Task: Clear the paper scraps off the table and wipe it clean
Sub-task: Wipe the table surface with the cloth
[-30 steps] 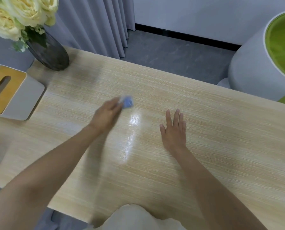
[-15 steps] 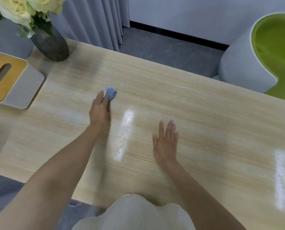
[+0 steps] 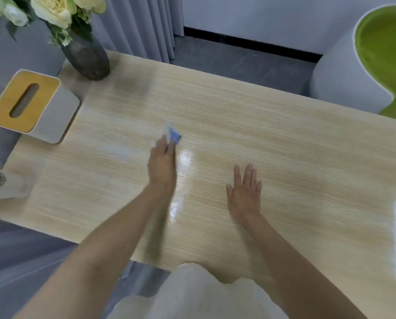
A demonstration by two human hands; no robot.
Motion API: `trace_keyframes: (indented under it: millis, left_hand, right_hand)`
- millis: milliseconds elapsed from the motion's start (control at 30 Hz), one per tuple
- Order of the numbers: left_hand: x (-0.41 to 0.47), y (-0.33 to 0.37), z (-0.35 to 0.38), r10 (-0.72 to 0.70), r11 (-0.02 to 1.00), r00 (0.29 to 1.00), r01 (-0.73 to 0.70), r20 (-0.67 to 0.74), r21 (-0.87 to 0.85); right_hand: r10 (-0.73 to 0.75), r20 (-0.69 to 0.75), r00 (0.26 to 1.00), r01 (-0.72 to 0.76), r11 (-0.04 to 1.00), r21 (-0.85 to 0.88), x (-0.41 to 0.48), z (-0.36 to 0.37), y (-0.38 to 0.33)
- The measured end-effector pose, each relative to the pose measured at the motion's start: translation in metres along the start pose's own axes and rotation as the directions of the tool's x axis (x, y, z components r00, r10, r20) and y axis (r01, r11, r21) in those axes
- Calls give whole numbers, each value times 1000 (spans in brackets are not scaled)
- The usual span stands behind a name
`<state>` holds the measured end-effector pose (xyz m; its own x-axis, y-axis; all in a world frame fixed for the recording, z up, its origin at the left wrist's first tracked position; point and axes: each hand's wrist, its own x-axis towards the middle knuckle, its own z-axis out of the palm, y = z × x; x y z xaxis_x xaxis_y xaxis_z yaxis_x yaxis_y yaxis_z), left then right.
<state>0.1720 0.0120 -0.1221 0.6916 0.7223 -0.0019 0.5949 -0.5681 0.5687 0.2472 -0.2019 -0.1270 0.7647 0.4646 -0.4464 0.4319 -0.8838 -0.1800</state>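
Left grip (image 3: 162, 168) on one blue cloth (image 3: 175, 136)

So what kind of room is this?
Probably a lounge or sitting room: a wooden table with a vase of flowers and a tissue box, plus a round green-lined armchair beside it.

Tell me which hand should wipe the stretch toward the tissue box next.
Left, probably. The left hand holds the cloth and is nearer the tissue box; the right hand lies flat on the table, holding nothing, farther away.
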Motion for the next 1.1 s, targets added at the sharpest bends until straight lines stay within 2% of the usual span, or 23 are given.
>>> trace_keyframes:
  millis: [33,67,100,133,167,200,233,267,300,367,433,500,533,567,600,633,700,800,867,933,1000,1033,1100]
  left_hand:
    - [-20,7,8,113,993,993,-114,37,28]
    - [-41,5,16,313,938,939,-329,141,110]
    - [-56,-1,21,537,797,810,-579,235,172]
    - [-57,-15,17,678,632,653,-753,338,185]
    - [-49,-24,5,746,491,514,-854,424,172]
    - [-38,-33,-9,719,550,539,-827,438,115]
    - [-21,-39,-21,621,672,650,-729,438,130]
    - [-6,-50,-28,478,799,797,-569,370,195]
    - [6,-59,-29,368,865,885,-438,284,243]
    - [10,-49,-24,217,929,971,-236,95,285]
    - [-19,-22,-3,168,960,985,-175,50,217]
    - [-57,-2,8,319,936,935,-337,154,104]
    - [-71,-1,6,430,882,871,-461,239,93]
    - [-78,-7,4,542,794,770,-600,336,94]
    - [-74,-17,1,626,713,687,-696,368,88]
    - [-65,-24,-2,656,666,655,-736,375,122]
    - [-49,-14,-12,606,738,698,-672,382,57]
    - [-37,9,-22,551,822,783,-568,287,-28]
    - [-29,8,-25,470,872,847,-489,248,18]
    - [-21,-2,-24,241,950,936,-282,256,135]
    - [-19,-8,-24,28,989,970,-62,240,135]
    - [-20,-8,-24,16,991,973,-46,232,124]
    - [-24,-7,-22,91,986,964,-122,250,112]
  right_hand:
    - [0,3,1000,0,1000,10,0,0,-1]
    - [3,6,1000,-3,1000,22,1,0,-1]
    - [6,11,1000,-6,1000,30,1,0,-1]
    - [9,15,1000,-10,999,35,2,0,-1]
    - [11,18,1000,-12,999,37,2,0,-1]
    - [12,20,1000,-12,999,36,2,1,-1]
    - [11,19,1000,-12,999,33,2,1,-1]
    - [10,18,1000,-10,999,30,2,1,-1]
    - [11,17,1000,-11,1000,28,1,1,-1]
    - [25,0,1000,-25,999,28,0,2,-3]
    - [47,-29,998,-46,998,31,-3,3,-6]
    - [78,-49,996,-76,996,47,-7,4,-9]
    - [89,-48,995,-86,995,56,-10,4,-11]
    - [95,-41,995,-92,994,66,-14,5,-13]
    - [95,-40,995,-92,993,74,-18,6,-15]
    - [92,-53,994,-88,993,78,-22,8,-17]
    - [78,-84,993,-71,994,80,-29,10,-21]
    - [60,-85,995,-54,996,67,-38,13,-29]
    - [51,-77,996,-45,996,75,-40,13,-33]
    - [52,-76,996,-44,994,102,-40,11,-35]
    - [57,-89,994,-45,990,132,-41,8,-37]
    - [61,-98,993,-46,988,147,-40,6,-39]
    - [69,-103,992,-51,983,175,-39,3,-41]
